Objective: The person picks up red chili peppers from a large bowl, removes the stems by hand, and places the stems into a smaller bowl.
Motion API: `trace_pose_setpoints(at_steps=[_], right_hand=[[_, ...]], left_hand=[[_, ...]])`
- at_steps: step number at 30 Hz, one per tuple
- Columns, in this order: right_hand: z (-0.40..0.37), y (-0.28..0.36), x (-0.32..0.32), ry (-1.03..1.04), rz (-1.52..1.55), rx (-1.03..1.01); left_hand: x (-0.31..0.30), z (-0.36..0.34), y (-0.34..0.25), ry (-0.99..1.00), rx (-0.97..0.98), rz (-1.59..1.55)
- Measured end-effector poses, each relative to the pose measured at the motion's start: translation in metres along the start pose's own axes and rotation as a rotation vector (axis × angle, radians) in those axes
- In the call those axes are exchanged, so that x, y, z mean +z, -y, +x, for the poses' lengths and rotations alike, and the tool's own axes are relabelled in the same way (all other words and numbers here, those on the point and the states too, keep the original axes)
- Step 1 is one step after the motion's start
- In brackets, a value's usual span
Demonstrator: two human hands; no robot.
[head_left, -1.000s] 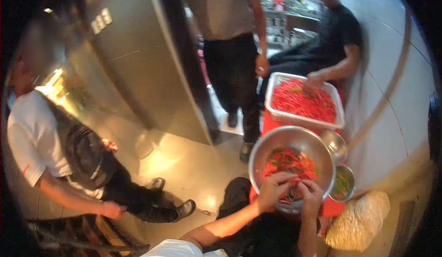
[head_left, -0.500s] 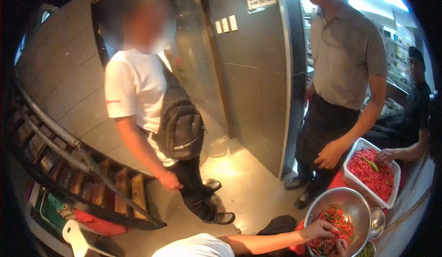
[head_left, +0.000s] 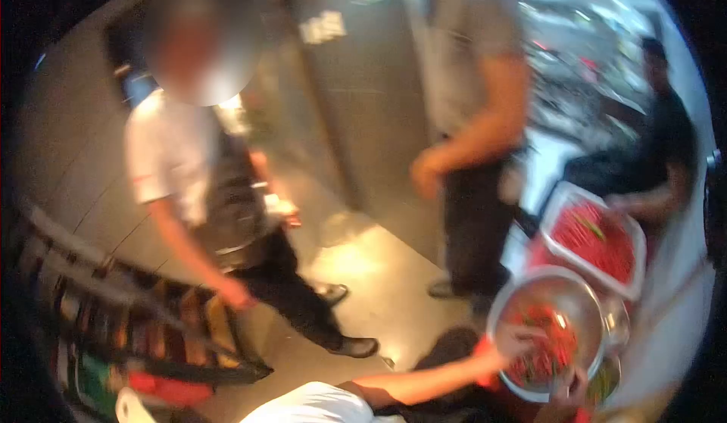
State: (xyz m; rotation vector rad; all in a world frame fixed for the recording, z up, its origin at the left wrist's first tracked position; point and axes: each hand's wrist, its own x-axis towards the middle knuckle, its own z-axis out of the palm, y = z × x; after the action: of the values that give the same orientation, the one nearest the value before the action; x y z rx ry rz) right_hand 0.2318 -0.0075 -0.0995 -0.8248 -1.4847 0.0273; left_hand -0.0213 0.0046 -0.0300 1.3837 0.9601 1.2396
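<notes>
A steel mixing bowl (head_left: 496, 317) at the lower right holds red chili peppers with some green among them (head_left: 547, 351). My left hand (head_left: 521, 345) reaches in over the bowl's near left side, its blurred fingers stretched out above the chilies. At the bowl's lower rim is my right hand (head_left: 569, 390), fingers curled together; whatever is between them is too smeared to name. Behind the bowl, a white plastic basket (head_left: 640, 260) is heaped with red chilies (head_left: 591, 245), and a green chili (head_left: 592, 228) lies on top. A co-worker's hand touches that heap.
Small metal bowls (head_left: 617, 321) stand right of the mixing bowl. One person with a black bag (head_left: 238, 188) stands on the left, another in a grey shirt (head_left: 473, 67) nearer the kitchen. A dark-clothed co-worker (head_left: 670, 139) sits beyond the basket. Stairs (head_left: 182, 324) rise at left.
The view has swung and blurred. My hands have moved apart: the left over the chilies, the right toward the lower rim. The grey-shirted person's forearm is raised higher.
</notes>
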Motion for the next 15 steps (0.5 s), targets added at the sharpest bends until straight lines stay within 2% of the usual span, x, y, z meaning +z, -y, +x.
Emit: trace_pose_setpoints(at_steps=[1,2,3,4,5,6,7,9,10,11,13,15], right_hand=[[-0.003,0.01,-0.018,0.032,-0.066,0.171],[0.022,0.065,-0.016,-0.05,-0.217,0.585],[0.052,0.102,-0.016,-0.064,-0.359,0.529],[0.063,0.111,-0.025,-0.089,-0.418,0.503],[0.069,0.11,-0.035,-0.103,-0.463,0.47],[0.075,0.109,-0.045,-0.162,-0.5,0.436],[0.081,0.114,-0.051,-0.218,-0.518,0.388],[0.087,0.093,-0.063,-0.336,-0.506,0.61],[0.074,0.06,-0.081,-0.214,-0.706,0.498],[0.07,0.044,-0.087,-0.089,-0.84,0.482],[0.065,0.037,-0.088,-0.149,-0.698,0.695],[0.053,0.042,-0.088,-0.187,-0.685,0.662]], left_hand=[[-0.003,-0.01,-0.042,-0.03,0.001,0.067],[-0.005,-0.008,-0.074,0.019,-0.177,0.281],[-0.004,-0.008,-0.058,-0.001,-0.235,0.092],[-0.002,-0.011,-0.06,-0.026,-0.239,0.043],[-0.002,-0.01,-0.055,-0.032,-0.417,-0.135],[-0.002,-0.012,-0.047,-0.03,-0.469,-0.45],[-0.006,-0.02,-0.055,-0.057,-0.515,-0.563],[-0.006,-0.019,-0.041,-0.058,-0.556,-0.716],[-0.004,-0.02,-0.042,-0.043,-0.577,-0.728],[-0.002,-0.017,-0.04,-0.033,-0.595,-0.739],[0.004,-0.003,-0.039,-0.016,-0.598,-0.751],[0.009,0.011,-0.039,-0.011,-0.592,-0.754]])
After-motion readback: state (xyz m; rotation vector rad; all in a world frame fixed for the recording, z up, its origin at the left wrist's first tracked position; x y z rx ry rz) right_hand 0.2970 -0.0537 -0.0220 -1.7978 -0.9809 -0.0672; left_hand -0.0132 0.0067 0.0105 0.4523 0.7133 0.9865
